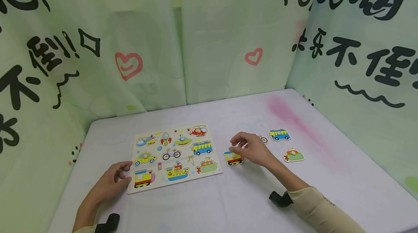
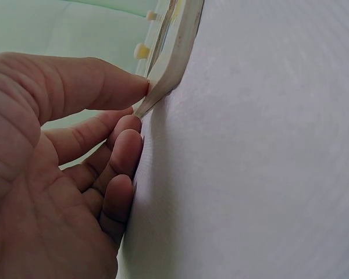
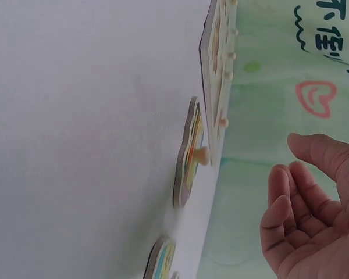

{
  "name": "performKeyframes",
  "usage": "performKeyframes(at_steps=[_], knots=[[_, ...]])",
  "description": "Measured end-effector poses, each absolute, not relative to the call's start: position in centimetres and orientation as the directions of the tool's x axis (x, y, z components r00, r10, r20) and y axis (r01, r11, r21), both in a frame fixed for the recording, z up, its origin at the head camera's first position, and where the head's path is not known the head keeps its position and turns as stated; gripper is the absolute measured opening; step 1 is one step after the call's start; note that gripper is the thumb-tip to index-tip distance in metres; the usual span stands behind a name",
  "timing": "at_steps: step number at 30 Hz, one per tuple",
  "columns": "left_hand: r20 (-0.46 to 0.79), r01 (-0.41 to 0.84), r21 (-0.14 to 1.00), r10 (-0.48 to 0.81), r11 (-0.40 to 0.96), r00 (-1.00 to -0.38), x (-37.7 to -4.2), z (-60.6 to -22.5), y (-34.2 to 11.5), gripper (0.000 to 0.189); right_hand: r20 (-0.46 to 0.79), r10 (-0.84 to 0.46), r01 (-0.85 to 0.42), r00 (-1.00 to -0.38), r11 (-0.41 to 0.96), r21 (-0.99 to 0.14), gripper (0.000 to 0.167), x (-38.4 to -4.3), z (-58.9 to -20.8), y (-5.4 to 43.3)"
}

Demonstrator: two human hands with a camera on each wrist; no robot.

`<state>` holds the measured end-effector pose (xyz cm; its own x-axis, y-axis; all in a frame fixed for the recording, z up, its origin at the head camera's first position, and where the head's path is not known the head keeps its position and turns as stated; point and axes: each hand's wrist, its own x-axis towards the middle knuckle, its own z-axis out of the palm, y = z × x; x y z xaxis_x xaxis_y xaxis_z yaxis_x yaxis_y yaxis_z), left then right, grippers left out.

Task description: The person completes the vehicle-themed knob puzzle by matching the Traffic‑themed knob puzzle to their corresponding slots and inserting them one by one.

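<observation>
A wooden peg puzzle board [image 1: 160,186] with vehicle pictures lies on the white table. My left hand [image 1: 109,182] rests at its left edge, thumb and fingertips touching the rim apart from each other. In the left wrist view, the thumb of the left hand [image 2: 75,128] meets the board's corner [image 2: 168,75]. Above a loose train piece [image 1: 232,158] hovers my right hand [image 1: 253,149], fingers loosely bent and holding nothing. The right wrist view shows the train piece [image 3: 189,157] with its knob, apart from the right hand [image 3: 314,203].
Right of the board lie a bus piece [image 1: 279,135], a submarine piece [image 1: 294,155] and a bicycle piece [image 1: 263,139], partly hidden behind the right hand. A green curtain [image 1: 212,37] with hearts and black lettering hangs around the table [image 1: 196,211].
</observation>
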<state>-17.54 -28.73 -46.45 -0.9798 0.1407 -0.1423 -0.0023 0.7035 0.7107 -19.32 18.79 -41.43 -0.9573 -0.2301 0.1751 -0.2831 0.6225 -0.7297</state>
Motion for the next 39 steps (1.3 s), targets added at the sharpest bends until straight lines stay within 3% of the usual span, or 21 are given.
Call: performKeyframes(at_steps=[24, 39], knots=[[-0.134, 0.006, 0.706, 0.142, 0.708, -0.981, -17.7, -46.6, -28.7, 0.056, 0.178, -0.088, -0.19, -0.98, 0.681, -0.707, 0.021, -20.0, -41.7, 25.7], [-0.163, -0.028, 0.704, 0.123, 0.71, -0.979, -17.5, -46.3, -28.6, 0.058, 0.153, -0.044, -0.137, -0.987, 0.72, -0.68, 0.024, -21.1, -42.2, 26.9]])
